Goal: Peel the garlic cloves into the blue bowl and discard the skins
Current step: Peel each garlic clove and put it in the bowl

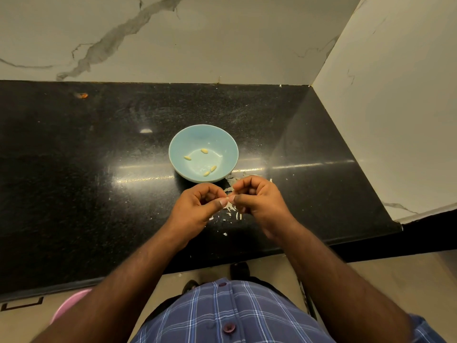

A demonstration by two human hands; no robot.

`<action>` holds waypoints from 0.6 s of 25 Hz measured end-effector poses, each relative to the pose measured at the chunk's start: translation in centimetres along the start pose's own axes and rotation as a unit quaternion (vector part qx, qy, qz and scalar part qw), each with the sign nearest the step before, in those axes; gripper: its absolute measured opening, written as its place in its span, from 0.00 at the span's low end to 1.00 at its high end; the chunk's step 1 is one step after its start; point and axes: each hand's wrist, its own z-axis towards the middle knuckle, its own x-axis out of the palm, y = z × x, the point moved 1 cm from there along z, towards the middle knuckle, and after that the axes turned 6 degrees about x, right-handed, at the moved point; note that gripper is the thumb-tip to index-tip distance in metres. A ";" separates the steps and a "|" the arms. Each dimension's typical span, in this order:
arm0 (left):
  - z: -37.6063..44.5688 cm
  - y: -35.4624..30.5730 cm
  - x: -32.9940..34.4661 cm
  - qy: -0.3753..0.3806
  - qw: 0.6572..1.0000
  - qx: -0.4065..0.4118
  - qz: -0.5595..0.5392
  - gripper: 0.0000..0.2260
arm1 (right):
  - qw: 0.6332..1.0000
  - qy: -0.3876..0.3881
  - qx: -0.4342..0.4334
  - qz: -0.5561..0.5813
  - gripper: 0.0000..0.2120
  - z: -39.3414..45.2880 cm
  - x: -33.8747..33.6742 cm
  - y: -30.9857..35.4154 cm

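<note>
A light blue bowl (203, 137) stands on the black counter with several peeled garlic cloves (204, 151) lying inside it. Just in front of the bowl my left hand (197, 206) and my right hand (259, 201) meet, fingers curled. Between their fingertips they pinch a small garlic clove (230, 197), mostly hidden by the fingers. White skin scraps (230, 207) lie scattered on the counter under and around the hands.
The black granite counter (99, 169) ends at a marble wall behind and at a marble side wall (395, 95) on the right. A small orange speck (82, 95) lies far left. A pink object (70, 304) shows below the counter edge, lower left.
</note>
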 end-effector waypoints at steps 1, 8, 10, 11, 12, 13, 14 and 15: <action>0.0 0.0 0.0 0.001 0.999 0.026 0.019 0.05 | 0.998 0.000 0.041 0.039 0.11 0.0 0.1 0.0; -0.1 0.3 -0.1 0.008 0.991 0.114 0.067 0.04 | 0.973 0.016 0.178 0.144 0.08 0.3 0.4 -0.3; -0.1 0.3 -0.2 -0.001 0.993 0.098 0.066 0.05 | 0.987 0.016 0.131 0.090 0.06 0.3 0.4 -0.2; -0.1 0.3 -0.3 -0.005 0.994 0.085 0.062 0.05 | 0.994 0.015 0.099 0.050 0.06 0.3 0.4 0.0; -0.1 0.2 -0.3 -0.008 0.996 0.071 0.054 0.04 | 0.998 0.013 0.067 0.012 0.07 0.3 0.3 0.0; -0.1 0.2 -0.4 -0.012 0.997 0.057 0.041 0.03 | 0.999 0.010 0.037 -0.019 0.08 0.2 0.2 0.0; -0.1 0.1 -0.3 -0.016 0.999 0.042 0.025 0.03 | 0.999 0.007 0.010 -0.040 0.10 0.2 0.2 0.0; -0.1 0.0 -0.3 -0.020 0.999 0.025 0.007 0.03 | 0.999 0.005 -0.013 -0.052 0.10 0.2 0.2 0.0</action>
